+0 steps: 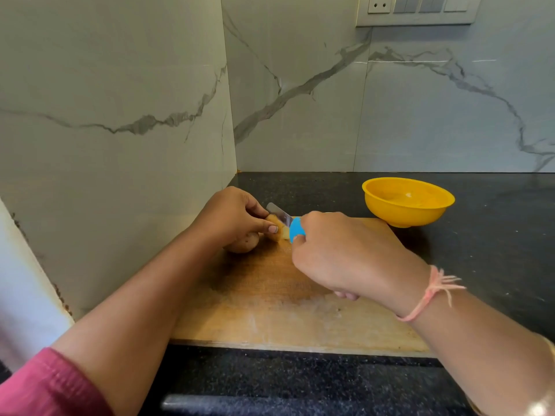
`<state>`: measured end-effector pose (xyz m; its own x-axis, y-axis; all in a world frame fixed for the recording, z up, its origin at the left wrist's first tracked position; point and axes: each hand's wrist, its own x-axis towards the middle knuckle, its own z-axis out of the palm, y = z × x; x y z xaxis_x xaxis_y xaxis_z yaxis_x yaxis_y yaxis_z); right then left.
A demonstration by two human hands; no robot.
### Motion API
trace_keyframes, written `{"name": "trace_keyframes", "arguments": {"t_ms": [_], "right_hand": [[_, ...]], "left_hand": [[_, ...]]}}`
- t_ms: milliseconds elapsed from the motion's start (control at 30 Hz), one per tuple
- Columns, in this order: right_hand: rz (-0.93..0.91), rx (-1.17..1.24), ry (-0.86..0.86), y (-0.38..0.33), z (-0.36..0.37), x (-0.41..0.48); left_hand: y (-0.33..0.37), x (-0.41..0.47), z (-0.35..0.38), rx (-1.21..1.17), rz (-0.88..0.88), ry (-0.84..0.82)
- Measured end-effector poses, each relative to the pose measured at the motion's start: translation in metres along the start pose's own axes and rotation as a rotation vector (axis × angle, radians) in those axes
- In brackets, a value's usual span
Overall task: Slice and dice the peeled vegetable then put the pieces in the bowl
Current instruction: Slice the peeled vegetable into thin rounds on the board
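Note:
A pale brown vegetable [244,243], potato-like, lies on the wooden cutting board [270,313] near its far left corner. My left hand [232,216] holds it down, fingers curled over its right end, which is mostly hidden. My right hand [345,253] grips a knife by its blue handle [296,229]. The steel blade [279,214] lies across the vegetable's right end, right beside my left fingertips. A yellow bowl [407,205] stands on the counter just past the board's far right corner; it looks empty.
The black speckled counter [492,235] runs to the right and along the front edge. Marble-patterned walls close in the left side and the back, meeting in a corner behind the board. A socket panel [417,10] sits high on the back wall.

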<state>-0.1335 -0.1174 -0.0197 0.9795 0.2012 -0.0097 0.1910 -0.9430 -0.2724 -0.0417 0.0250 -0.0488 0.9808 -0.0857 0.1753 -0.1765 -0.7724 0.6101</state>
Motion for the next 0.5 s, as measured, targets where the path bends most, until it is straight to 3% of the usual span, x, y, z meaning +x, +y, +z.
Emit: {"name": "trace_keyframes", "arguments": {"t_ms": [167, 500], "right_hand": [[0.037, 0.01, -0.061, -0.002, -0.006, -0.002], [-0.013, 0.029, 0.035, -0.003, 0.017, 0.019]], "left_hand": [[0.001, 0.0, -0.001, 0.002, 0.013, -0.002], [0.001, -0.001, 0.0, -0.014, 0.008, 0.005]]}}
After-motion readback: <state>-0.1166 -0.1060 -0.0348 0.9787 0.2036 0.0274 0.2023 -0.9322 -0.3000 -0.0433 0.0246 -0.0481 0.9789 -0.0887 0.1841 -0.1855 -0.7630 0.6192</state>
